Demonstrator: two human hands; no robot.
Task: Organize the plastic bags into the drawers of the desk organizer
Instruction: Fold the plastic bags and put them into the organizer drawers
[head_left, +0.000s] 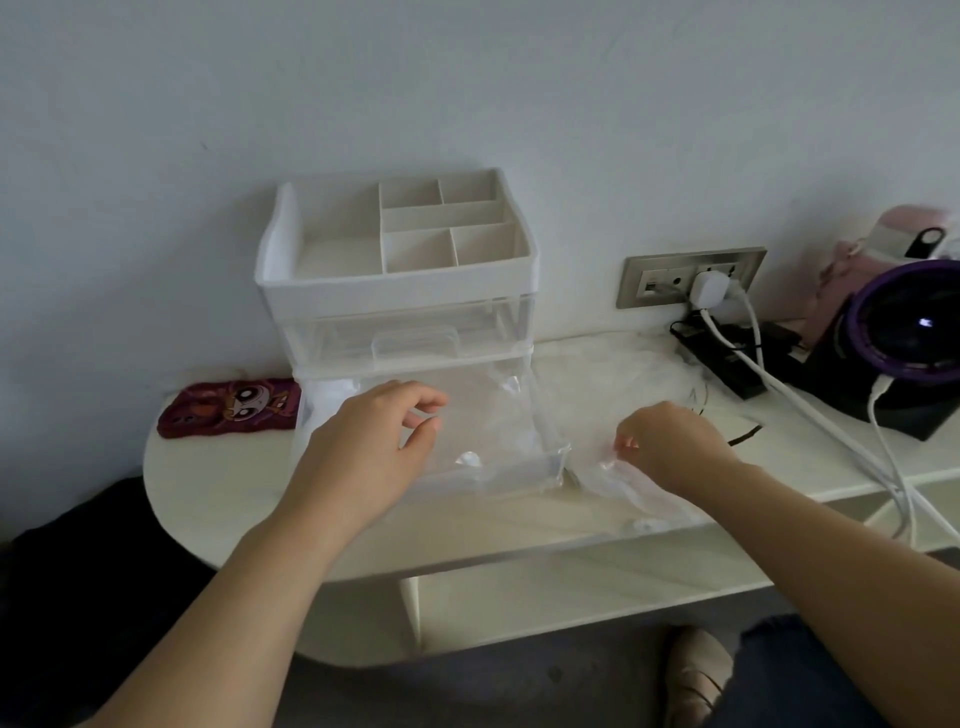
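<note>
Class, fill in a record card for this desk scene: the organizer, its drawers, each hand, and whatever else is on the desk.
Organizer: white desk organizer against the wall, divided tray on top
Drawers: upper drawer closed; lower drawer pulled out, clear plastic inside
Left: left hand over the lower drawer, fingers curved; grip on anything cannot be told
Right: right hand pinches a plastic bag lying on the desk right of that drawer
Other: phone left of the organizer

I see matt white plastic on the desk organizer (395, 283), its drawers (501, 460) clear and glossy. The plastic bags (623, 486) look thin, shiny; the socket plate (638, 274) brushed metal
</note>
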